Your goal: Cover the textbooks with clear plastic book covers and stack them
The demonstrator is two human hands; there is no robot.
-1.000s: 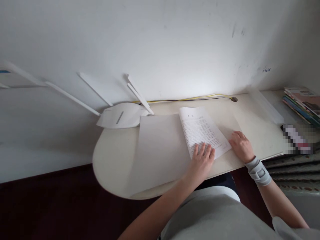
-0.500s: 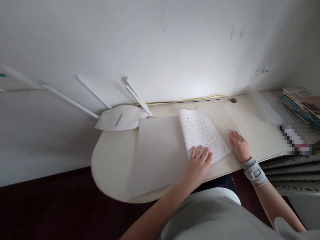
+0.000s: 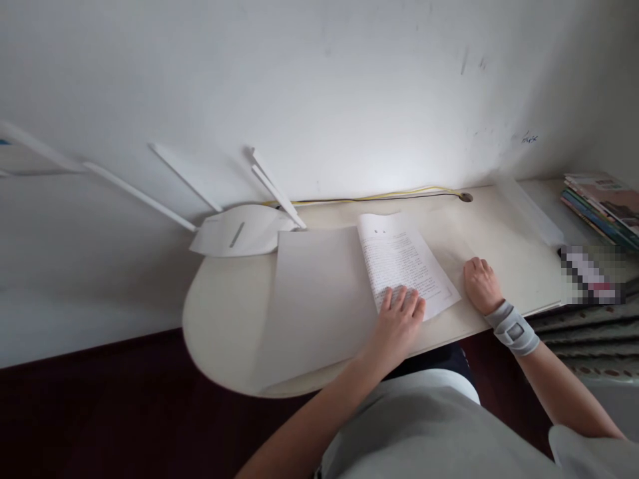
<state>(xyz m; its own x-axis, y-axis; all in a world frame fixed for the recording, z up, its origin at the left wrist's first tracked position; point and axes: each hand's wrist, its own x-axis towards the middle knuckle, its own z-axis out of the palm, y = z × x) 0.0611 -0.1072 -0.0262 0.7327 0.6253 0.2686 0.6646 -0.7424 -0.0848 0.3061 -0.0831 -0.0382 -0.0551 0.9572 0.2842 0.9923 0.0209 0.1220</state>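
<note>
One printed page (image 3: 392, 256) is covered at its near end by the left grip (image 3: 399, 322), spread flat, nothing grasped; its length is directed away. The right grip (image 3: 482, 286) is nearby; its closing cannot be told.

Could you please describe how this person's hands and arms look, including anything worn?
The left hand and right hand wear no gloves. The left forearm is bare. A pale grey wristband with a darker rectangular patch wraps the right wrist, and a grey sleeve shows farther up that arm.
</note>
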